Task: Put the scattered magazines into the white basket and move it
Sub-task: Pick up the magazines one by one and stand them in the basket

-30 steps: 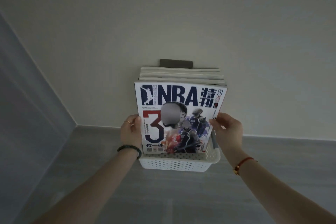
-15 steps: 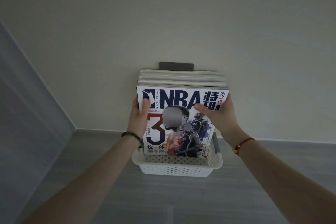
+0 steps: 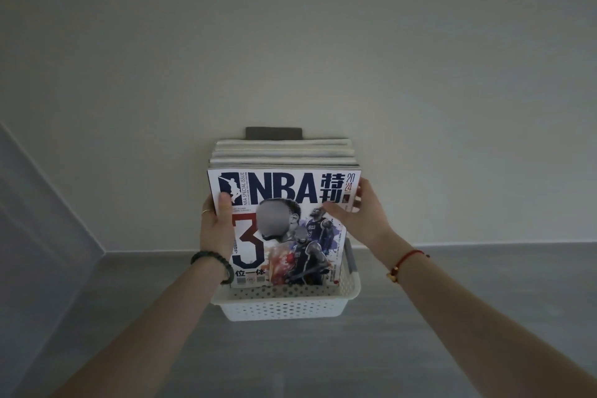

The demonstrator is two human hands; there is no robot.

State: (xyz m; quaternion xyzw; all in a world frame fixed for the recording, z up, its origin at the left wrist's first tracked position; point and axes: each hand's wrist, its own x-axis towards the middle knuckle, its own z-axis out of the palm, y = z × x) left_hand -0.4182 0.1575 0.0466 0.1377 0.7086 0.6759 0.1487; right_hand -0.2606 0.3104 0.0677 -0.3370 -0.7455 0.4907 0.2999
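Magazines (image 3: 284, 191), glossy stack upright in perforated white basket (image 3: 284, 308), left hand (image 3: 217, 229) and right hand (image 3: 363, 216) gripping its sides

Dim even indoor light, soft shadows, wide-angle bending at edges, sharp centre

A plain cream wall (image 3: 323, 42) is filling most of the view and meeting a grey floor (image 3: 484, 284); a grey panel (image 3: 32, 236) is slanting down the left, a small dark plate (image 3: 274, 132) is sitting on the wall, dim light is lying throughout
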